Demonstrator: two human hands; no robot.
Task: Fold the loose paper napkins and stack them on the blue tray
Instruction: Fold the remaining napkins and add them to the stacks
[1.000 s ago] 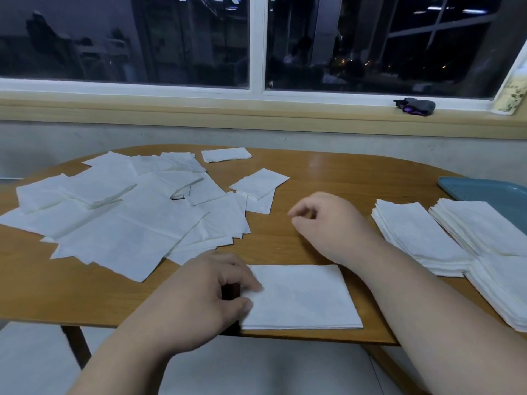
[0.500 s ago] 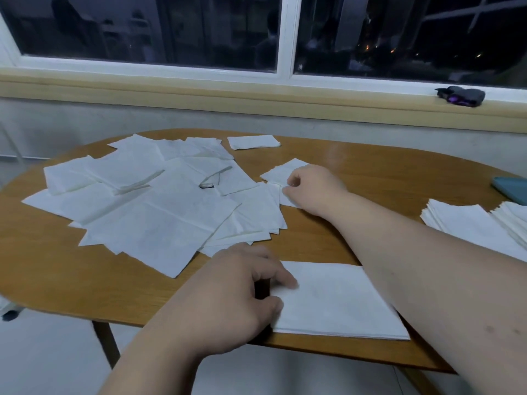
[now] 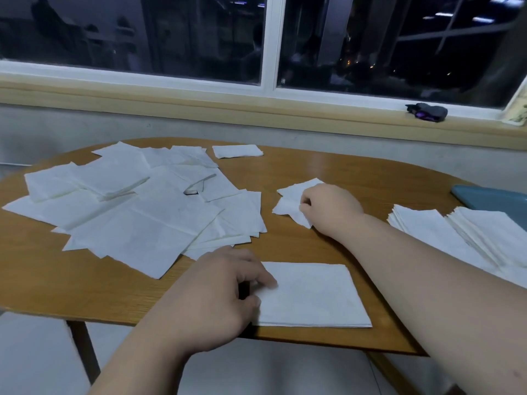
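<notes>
White folded napkin [image 3: 313, 295] at near table [image 3: 370, 181] edge, left hand [image 3: 216, 292] pinching its left edge, farther back right hand [image 3: 332, 209] curled, pinching small loose napkin [image 3: 291, 201], loose pile [image 3: 137, 220] left, folded stacks [image 3: 445, 238] right, blue tray [image 3: 490, 198] just beyond.

Matt paper napkins [image 3: 142, 218] on a glossy wooden table [image 3: 342, 172].

No legible text or labels
</notes>
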